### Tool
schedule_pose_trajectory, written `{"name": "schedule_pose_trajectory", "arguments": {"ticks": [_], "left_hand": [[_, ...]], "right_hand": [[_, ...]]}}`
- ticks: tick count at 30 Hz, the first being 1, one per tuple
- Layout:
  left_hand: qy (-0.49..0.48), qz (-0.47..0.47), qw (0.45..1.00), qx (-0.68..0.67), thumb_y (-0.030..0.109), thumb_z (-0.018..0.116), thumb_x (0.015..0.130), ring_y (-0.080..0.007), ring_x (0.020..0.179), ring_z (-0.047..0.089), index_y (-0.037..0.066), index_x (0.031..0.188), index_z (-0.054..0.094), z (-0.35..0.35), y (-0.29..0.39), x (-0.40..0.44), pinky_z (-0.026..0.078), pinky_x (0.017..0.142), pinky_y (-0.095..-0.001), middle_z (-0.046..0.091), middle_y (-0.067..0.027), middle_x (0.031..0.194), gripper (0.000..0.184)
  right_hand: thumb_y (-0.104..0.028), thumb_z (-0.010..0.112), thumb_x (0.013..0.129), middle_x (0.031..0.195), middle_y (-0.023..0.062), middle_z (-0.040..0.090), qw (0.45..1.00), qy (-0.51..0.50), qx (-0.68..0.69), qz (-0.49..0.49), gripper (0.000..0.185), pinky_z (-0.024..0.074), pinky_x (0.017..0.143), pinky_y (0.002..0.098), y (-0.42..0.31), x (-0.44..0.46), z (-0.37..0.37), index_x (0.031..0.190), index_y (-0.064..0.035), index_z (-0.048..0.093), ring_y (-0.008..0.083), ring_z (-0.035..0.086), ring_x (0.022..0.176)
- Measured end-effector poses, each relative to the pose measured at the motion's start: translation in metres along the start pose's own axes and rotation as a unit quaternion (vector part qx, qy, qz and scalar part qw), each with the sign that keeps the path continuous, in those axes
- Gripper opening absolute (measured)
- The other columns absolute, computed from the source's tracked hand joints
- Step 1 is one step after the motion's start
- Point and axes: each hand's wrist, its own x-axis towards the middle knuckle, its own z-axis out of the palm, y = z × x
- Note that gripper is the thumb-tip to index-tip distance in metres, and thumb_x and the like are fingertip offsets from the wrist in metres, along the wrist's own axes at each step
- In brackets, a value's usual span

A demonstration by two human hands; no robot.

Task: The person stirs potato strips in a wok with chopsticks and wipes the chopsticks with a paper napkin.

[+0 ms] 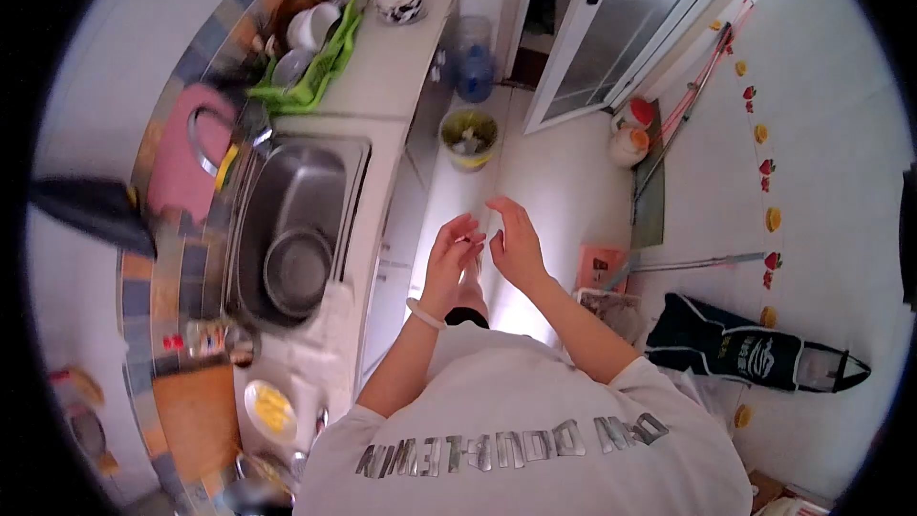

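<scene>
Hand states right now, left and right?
Left hand: open, loosely curled, nothing visible in it.
Right hand: open, slightly bent, nothing visible in it.

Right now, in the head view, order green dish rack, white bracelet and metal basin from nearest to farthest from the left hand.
From the left hand:
1. White bracelet: on its wrist
2. Metal basin: left, in the sink
3. Green dish rack: beyond the sink

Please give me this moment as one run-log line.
left hand: loosely open, nothing visibly held | right hand: close beside it, nothing visibly held | sink: round metal basin inside | counter: plate with yellow food
</scene>
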Motion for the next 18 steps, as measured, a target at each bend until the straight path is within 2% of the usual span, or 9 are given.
{"name": "schedule_pose_trajectory", "arguments": {"ticks": [6,10,14,18], "left_hand": [[-0.057,-0.023,0.998,0.017,0.008,0.045,0.092,-0.0218,0.115,0.053,0.006,0.133,0.044,0.037,0.048,0.162,0.042,0.1,-0.034,0.049,-0.011,0.128,0.041],[-0.087,-0.022,0.996,0.024,0.006,0.042,0.092,-0.025,0.117,0.053,0.004,0.133,0.043,0.059,0.073,0.245,0.043,0.102,-0.0383,0.048,-0.013,0.13,0.041],[-0.091,-0.024,0.994,0.05,0.006,0.042,0.092,-0.0233,0.119,0.05,0.005,0.133,0.044,0.081,0.083,0.316,0.04,0.103,-0.0368,0.05,-0.0112,0.129,0.041],[-0.09,-0.006,0.993,0.08,0.004,0.042,0.091,-0.02,0.121,0.048,0.004,0.133,0.045,0.099,0.078,0.392,0.037,0.104,-0.0334,0.051,-0.0101,0.129,0.042]], "right_hand": [[0.005,0.052,0.072,0.122,0.0223,0.05,0.999,0.028,-0.045,-0.004,0.049,0.0377,0.102,0.045,0.07,0.141,-0.039,0.12,-0.0028,0.048,0.0391,0.046,0.117],[0.007,0.05,0.071,0.118,0.0196,0.052,0.995,0.066,-0.073,-0.004,0.048,0.0404,0.097,0.0442,0.106,0.223,-0.058,0.118,-0.0033,0.049,0.038,0.048,0.113],[0.008,0.05,0.071,0.115,0.0183,0.054,0.992,0.091,-0.091,-0.006,0.046,0.0411,0.095,0.0439,0.153,0.288,-0.066,0.116,-0.0036,0.05,0.0376,0.05,0.11],[0.007,0.051,0.07,0.114,0.0189,0.054,0.992,0.051,-0.115,0.001,0.046,0.0406,0.096,0.0439,0.208,0.353,-0.079,0.114,-0.0029,0.051,0.0377,0.049,0.111]]}}
